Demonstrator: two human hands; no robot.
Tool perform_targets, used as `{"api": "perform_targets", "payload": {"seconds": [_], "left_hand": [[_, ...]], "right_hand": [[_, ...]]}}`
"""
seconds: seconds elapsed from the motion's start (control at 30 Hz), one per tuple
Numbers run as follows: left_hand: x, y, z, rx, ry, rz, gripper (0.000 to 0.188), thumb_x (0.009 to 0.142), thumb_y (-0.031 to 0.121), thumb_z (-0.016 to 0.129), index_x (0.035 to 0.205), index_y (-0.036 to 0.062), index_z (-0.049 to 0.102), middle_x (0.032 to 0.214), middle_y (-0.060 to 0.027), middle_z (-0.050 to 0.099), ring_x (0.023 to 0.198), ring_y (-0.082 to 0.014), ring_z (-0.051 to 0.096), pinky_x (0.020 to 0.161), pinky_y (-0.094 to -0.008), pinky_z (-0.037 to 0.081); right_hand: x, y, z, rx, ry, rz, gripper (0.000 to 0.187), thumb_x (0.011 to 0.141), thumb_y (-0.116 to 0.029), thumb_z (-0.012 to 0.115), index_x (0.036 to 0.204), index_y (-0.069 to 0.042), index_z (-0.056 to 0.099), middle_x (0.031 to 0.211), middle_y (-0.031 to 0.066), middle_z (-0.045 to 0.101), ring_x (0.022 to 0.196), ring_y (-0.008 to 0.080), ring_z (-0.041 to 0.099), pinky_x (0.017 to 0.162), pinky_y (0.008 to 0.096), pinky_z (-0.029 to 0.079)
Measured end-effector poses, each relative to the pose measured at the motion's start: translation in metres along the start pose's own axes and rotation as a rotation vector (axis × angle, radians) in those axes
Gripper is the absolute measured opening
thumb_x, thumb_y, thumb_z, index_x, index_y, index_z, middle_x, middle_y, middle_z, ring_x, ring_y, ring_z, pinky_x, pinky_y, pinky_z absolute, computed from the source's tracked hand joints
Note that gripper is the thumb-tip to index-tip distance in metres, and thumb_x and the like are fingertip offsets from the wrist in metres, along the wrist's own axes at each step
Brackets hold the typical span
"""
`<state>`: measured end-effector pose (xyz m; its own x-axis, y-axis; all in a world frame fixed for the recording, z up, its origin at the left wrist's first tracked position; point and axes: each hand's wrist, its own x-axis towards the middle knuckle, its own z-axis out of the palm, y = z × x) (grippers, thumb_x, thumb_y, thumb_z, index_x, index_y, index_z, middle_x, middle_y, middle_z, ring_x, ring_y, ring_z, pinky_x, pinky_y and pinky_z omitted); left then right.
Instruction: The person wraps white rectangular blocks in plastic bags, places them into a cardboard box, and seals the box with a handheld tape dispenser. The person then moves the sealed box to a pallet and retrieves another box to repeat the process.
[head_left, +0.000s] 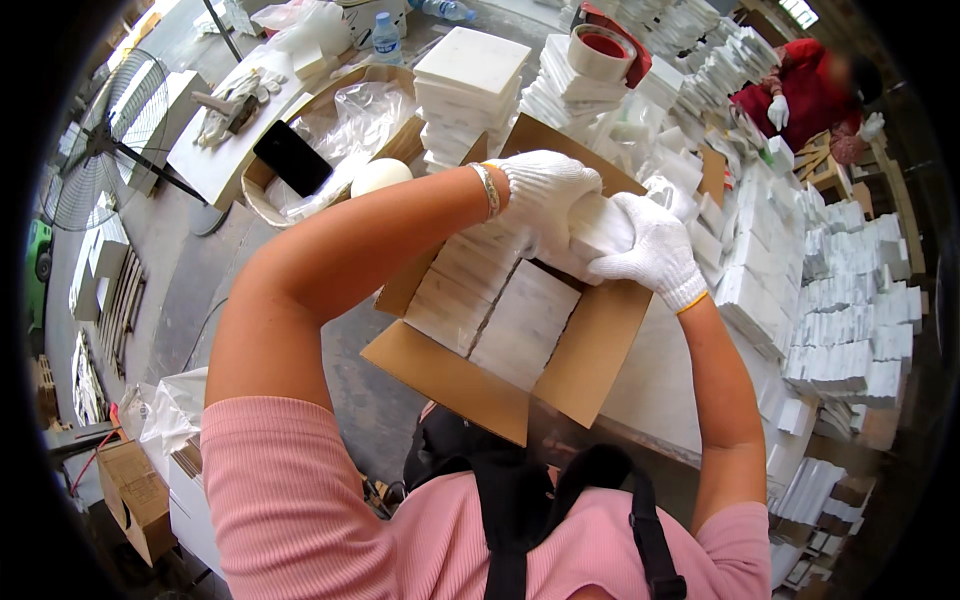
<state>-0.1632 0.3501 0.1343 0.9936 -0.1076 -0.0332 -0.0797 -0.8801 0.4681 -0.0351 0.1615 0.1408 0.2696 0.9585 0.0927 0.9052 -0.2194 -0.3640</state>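
Both my hands wear white knitted gloves. In front of me is an open cardboard box (590,345) with its flaps folded out. White marble-like tiles (525,320) are packed in it in side-by-side stacks, with clear plastic showing over some of them. At the box's far right corner, my left hand (552,195) and my right hand (650,248) grip a white tile block (600,228) from either side. The left fingers wrap over its near left side, the right fingers close on its right end. Whether it is one piece or several is hidden by the gloves.
Tall tile stacks (470,85) stand beyond the box, with a tape roll (600,52) on one. Left of them, a carton (258,185) of plastic bags bears a black phone (292,158). More tiles (850,300) line the right; a co-worker (800,100) works far right. A fan (105,140) stands left.
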Motion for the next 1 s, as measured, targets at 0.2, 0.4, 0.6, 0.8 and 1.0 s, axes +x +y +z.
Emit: {"api": "perform_targets", "payload": {"seconds": [0.2, 0.4, 0.6, 0.8, 1.0], "left_hand": [[0.003, -0.015, 0.01, -0.001, -0.018, 0.003, 0.073, 0.06, 0.038, 0.086, 0.118, 0.0003, 0.063, 0.107, -0.0206, 0.068, 0.099, -0.0364, 0.068, 0.086, -0.0409, 0.055], [-0.001, -0.013, 0.017, 0.026, -0.058, -0.021, 0.064, 0.063, 0.034, 0.083, 0.114, 0.0014, 0.063, 0.106, -0.0192, 0.069, 0.096, -0.0363, 0.069, 0.084, -0.0419, 0.055], [0.006, -0.016, 0.048, 0.288, -0.172, 0.015, 0.056, 0.06, 0.034, 0.081, 0.106, 0.0069, 0.065, 0.094, -0.0133, 0.071, 0.086, -0.031, 0.07, 0.085, -0.0387, 0.049], [0.014, -0.017, 0.054, 0.364, -0.336, -0.01, 0.043, 0.068, 0.036, 0.073, 0.103, 0.0113, 0.067, 0.081, -0.0113, 0.071, 0.077, -0.0299, 0.068, 0.091, -0.036, 0.041], [-0.005, -0.01, 0.073, 0.181, -0.054, -0.098, 0.061, 0.077, 0.045, 0.072, 0.121, 0.0043, 0.061, 0.111, -0.0171, 0.068, 0.103, -0.0334, 0.064, 0.097, -0.0442, 0.043]], "right_hand": [[0.007, 0.001, 0.009, -0.06, -0.056, 0.028, 0.069, 0.055, -0.049, 0.079, 0.109, -0.01, 0.065, 0.099, 0.0148, 0.068, 0.096, 0.0333, 0.066, 0.086, 0.0437, 0.053], [0.006, -0.004, 0.026, -0.14, -0.141, 0.088, 0.058, 0.057, -0.051, 0.074, 0.097, -0.011, 0.061, 0.095, 0.0129, 0.066, 0.095, 0.0321, 0.065, 0.086, 0.0427, 0.053], [-0.001, 0.001, 0.051, -0.355, -0.298, 0.063, 0.065, 0.058, -0.056, 0.075, 0.101, -0.009, 0.064, 0.092, 0.0122, 0.069, 0.093, 0.0309, 0.065, 0.085, 0.0419, 0.047], [-0.01, 0.008, 0.058, -0.494, -0.366, -0.055, 0.04, 0.079, -0.046, 0.064, 0.096, -0.01, 0.065, 0.086, 0.0077, 0.069, 0.089, 0.0261, 0.061, 0.082, 0.0426, 0.04], [-0.026, 0.023, 0.05, -0.252, -0.291, -0.087, 0.049, 0.08, -0.049, 0.064, 0.112, -0.013, 0.069, 0.102, 0.0086, 0.069, 0.099, 0.0286, 0.064, 0.092, 0.0435, 0.045]]}}
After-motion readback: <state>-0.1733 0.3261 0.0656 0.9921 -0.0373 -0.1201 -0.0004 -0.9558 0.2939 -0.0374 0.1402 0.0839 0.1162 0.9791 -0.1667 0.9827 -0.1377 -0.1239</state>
